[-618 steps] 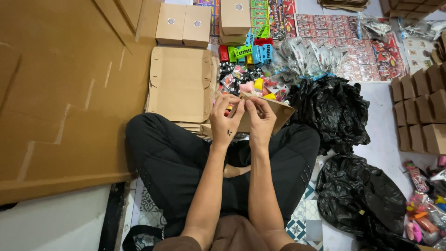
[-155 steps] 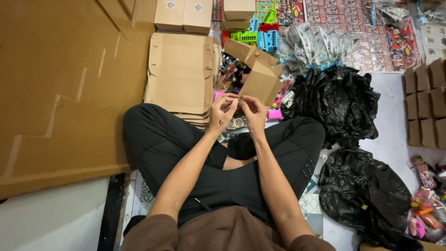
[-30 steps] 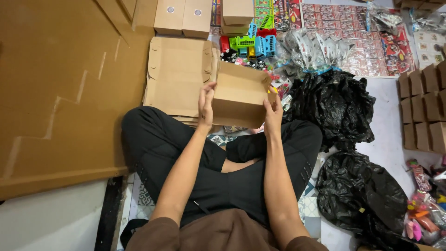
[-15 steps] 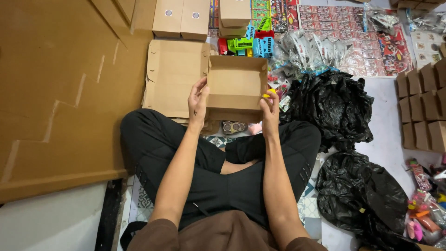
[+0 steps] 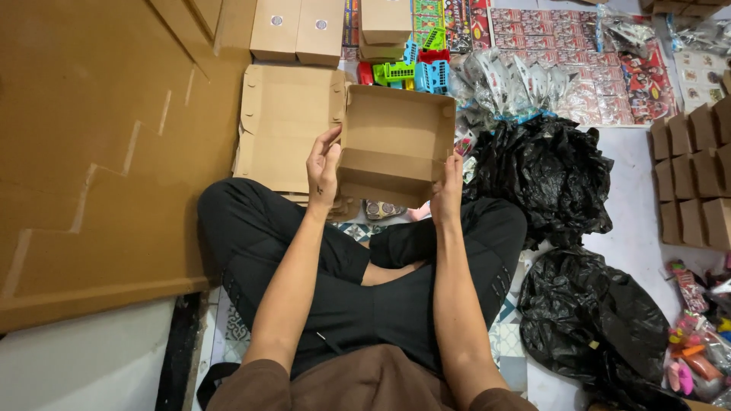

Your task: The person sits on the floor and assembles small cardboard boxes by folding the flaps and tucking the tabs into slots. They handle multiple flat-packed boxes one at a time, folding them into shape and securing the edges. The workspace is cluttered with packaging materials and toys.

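I sit cross-legged and hold a small brown cardboard box open toward me, above my knees. My left hand grips its left wall, thumb at the edge. On the other side my right hand holds the box's lower right corner. The box is folded into shape and its inside looks bare. Under it, on the floor, some small colourful items are mostly hidden.
A stack of flat unfolded box blanks lies left of the box. Closed boxes stand beyond it, more at the right. Plastic toy baskets, black bags, wrapped toys and big cardboard sheets surround me.
Over the last second the box has been turned and folded up, its flap raised, so its open inside faces me. Both hands slid down along its sides.
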